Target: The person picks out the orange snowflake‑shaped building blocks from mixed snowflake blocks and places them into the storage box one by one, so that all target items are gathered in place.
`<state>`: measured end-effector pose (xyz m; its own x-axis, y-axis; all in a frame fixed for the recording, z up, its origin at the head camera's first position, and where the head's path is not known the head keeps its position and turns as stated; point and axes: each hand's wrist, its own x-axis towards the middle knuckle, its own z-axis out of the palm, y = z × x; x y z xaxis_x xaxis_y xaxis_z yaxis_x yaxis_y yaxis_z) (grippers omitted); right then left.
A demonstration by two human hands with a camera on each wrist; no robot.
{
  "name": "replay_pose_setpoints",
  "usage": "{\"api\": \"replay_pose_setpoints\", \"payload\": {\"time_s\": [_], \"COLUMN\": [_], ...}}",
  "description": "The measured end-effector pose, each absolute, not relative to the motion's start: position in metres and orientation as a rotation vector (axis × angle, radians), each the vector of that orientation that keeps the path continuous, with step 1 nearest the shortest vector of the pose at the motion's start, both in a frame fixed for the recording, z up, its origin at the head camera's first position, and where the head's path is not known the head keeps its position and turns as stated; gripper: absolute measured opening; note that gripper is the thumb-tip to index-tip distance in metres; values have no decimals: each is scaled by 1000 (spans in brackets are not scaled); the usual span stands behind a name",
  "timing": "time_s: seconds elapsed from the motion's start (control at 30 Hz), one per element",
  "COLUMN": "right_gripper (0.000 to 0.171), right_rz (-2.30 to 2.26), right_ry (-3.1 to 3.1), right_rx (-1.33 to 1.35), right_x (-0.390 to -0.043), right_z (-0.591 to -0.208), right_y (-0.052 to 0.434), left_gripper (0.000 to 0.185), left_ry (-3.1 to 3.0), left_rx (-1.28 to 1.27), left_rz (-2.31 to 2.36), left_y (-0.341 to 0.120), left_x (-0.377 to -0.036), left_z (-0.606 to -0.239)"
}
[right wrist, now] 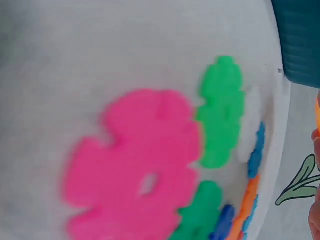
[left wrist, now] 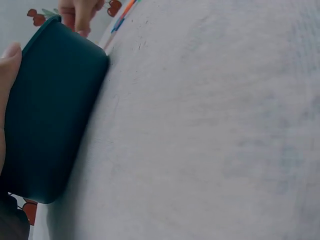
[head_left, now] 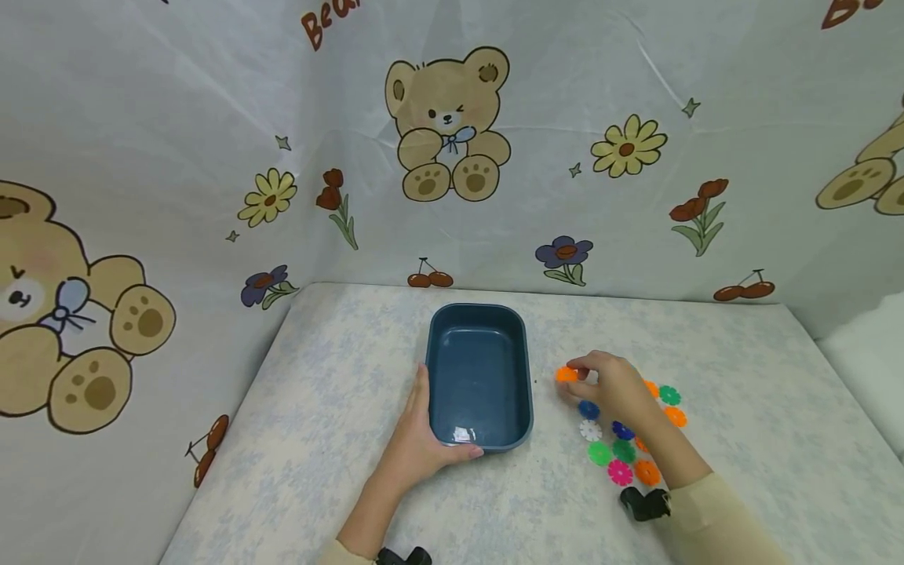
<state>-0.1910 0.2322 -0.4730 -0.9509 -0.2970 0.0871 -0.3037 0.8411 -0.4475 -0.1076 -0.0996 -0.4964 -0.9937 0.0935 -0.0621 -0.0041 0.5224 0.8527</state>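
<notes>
The pink disc (right wrist: 150,162) (right-wrist view, lower centre), likely light and stiff, suits an edge grip; right hand (head_left: 613,384) pinches orange disc (head_left: 566,374), left hand (head_left: 415,439) grips tray (head_left: 477,377).

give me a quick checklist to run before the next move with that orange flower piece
1. Bin upright, opening facing up: ok.
2. Left hand braced against the bin: ok, at its near left corner.
3. Right hand pinching the orange piece: ok, between thumb and fingers.
4. Orange piece over the bin: not ok, it is to the right of it.
5. Pinch firm enough: cannot tell.
</notes>
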Motion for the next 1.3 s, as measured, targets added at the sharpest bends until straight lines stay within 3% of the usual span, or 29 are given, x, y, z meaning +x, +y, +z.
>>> {"api": "replay_pose_setpoints", "payload": {"time_s": [0.57, 1.3], "right_gripper": [35, 43], "right_rz": [891, 745], "right_ry": [-2813, -2832], "right_rx": [586, 730], "right_x": [-225, -245], "right_z": [-439, -454], "right_y": [176, 103], "left_gripper": [139, 137], "left_ry": [2526, 2527], "left_rx": [-4, 78], "left_rz": [1799, 1929], "left_y": [-97, -96], "left_x": [-105, -105], "left_z": [-510, -526]}}
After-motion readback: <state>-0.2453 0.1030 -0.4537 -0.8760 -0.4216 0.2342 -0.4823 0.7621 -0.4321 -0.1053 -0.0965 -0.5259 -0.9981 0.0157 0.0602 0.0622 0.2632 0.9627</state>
